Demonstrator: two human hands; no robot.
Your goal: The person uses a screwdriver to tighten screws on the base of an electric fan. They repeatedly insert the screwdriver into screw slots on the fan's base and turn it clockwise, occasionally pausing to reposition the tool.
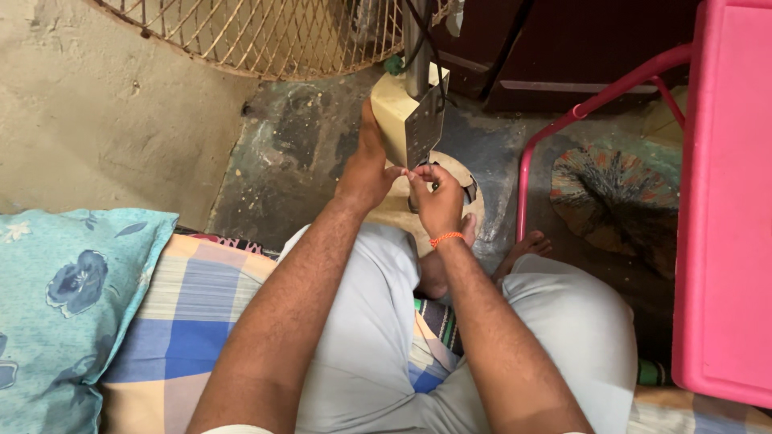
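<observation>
So I'm looking down from the head cam, biggest stuff first: a pink plastic table [728, 201] fills the right edge, with its pink tube leg [579, 112] curving down to the grey concrete floor [281, 161]. On the left there's a teal flowered pillow [64, 297] lying on a blue and yellow checked sheet [189, 321] that I'm sitting on, grey trousers, bare feet on the floor. Up top is the wire grille [273, 32] of a pedestal fan, its metal pole [416, 48] dropping to a cream control box [398, 116] and a round base [466, 181] near my feet. A woven round mat [615, 197] sits under the table.

My left hand [366, 165] is stretched forward alongside the control box, thumb and finger pinched at the lower edge of a small grey metal plate [426, 124] hanging off the pole. My right hand [438, 201], orange thread on the wrist, is curled tight, fingertips meeting the left's just below that plate. Can't tell what tiny thing, if any, sits between them.
</observation>
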